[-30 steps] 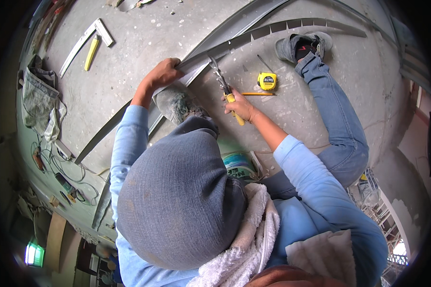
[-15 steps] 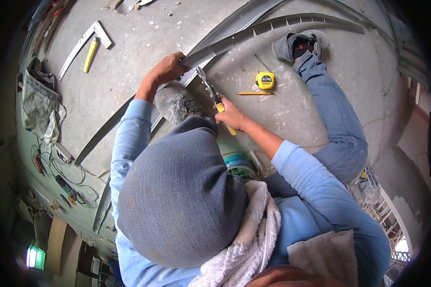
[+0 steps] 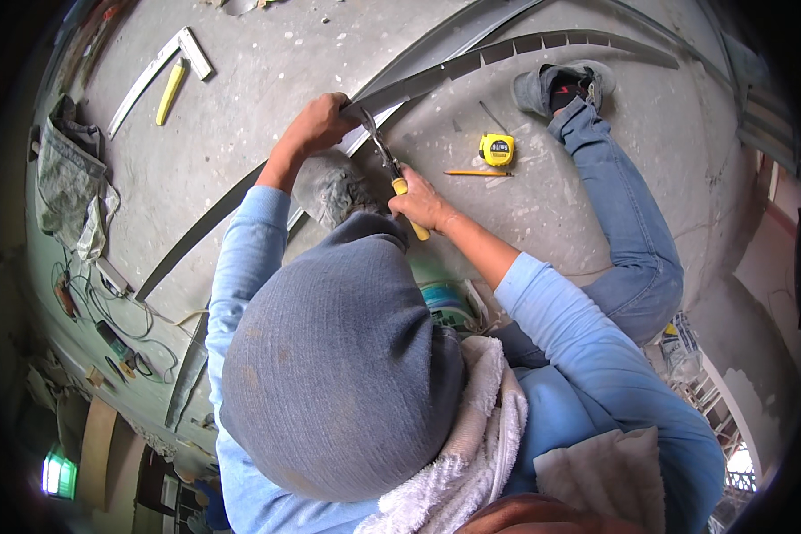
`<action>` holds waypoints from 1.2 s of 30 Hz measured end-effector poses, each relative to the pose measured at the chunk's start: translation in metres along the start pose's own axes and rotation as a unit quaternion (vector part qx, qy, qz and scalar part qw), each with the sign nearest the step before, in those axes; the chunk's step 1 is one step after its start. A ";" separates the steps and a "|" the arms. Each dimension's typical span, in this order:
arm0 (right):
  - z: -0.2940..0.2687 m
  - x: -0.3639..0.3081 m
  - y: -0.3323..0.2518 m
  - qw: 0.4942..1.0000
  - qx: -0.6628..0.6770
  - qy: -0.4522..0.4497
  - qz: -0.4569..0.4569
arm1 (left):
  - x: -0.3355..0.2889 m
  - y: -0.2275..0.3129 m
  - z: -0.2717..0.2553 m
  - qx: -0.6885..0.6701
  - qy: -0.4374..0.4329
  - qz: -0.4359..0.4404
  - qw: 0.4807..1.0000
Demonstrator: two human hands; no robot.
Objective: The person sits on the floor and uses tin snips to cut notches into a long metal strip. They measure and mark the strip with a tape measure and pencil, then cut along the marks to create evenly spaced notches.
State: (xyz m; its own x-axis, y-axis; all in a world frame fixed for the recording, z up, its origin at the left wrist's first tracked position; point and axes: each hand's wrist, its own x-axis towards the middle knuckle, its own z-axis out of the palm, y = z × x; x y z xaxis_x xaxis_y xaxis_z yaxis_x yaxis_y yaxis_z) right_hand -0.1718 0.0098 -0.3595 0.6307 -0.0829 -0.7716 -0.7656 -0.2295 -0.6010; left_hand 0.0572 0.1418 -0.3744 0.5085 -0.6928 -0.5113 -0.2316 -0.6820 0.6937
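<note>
My left hand is closed on a long grey metal channel, which curves away to the upper right and has several slits along its flange. In my right hand is a pair of tin snips with yellow handles. The snips' jaws reach the channel's edge just right of my left hand; whether the blades are closed on the metal cannot be seen. My shoe lies under the left wrist. To the right of the snips, a yellow tape measure and a pencil rest on the concrete floor.
At the upper left lie a square and a yellow-handled cutter. A grey cloth bag, cords and a power tool are along the left. Other metal profiles cross the far floor. A bucket stands beside my knee.
My right hand has moved the snips a little left and up, bringing their jaws to the channel's edge. My left hand keeps its grip on the channel.
</note>
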 end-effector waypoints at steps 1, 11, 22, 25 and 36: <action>0.000 0.001 0.001 1.000 -0.004 -0.006 0.001 | 0.000 0.000 0.000 -0.007 0.000 0.000 1.000; 0.005 0.003 0.003 0.999 -0.024 0.028 -0.012 | -0.006 0.009 0.000 0.018 0.032 0.016 0.999; 0.005 0.008 0.000 0.999 -0.026 0.028 -0.005 | -0.005 0.013 -0.004 0.014 0.015 -0.014 1.000; 0.004 0.008 -0.002 0.999 -0.030 0.027 -0.001 | -0.005 0.013 -0.004 0.016 0.013 -0.009 1.000; 0.001 0.010 -0.008 0.999 -0.041 0.013 0.009 | 0.001 0.003 0.002 0.035 0.017 0.001 0.999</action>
State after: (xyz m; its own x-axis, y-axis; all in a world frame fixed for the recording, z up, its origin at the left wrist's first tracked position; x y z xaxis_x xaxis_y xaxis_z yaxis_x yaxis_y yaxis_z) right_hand -0.1596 0.0113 -0.3631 0.6212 -0.1115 -0.7757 -0.7641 -0.3059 -0.5679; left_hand 0.0547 0.1387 -0.3738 0.5352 -0.6861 -0.4928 -0.2889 -0.6968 0.6565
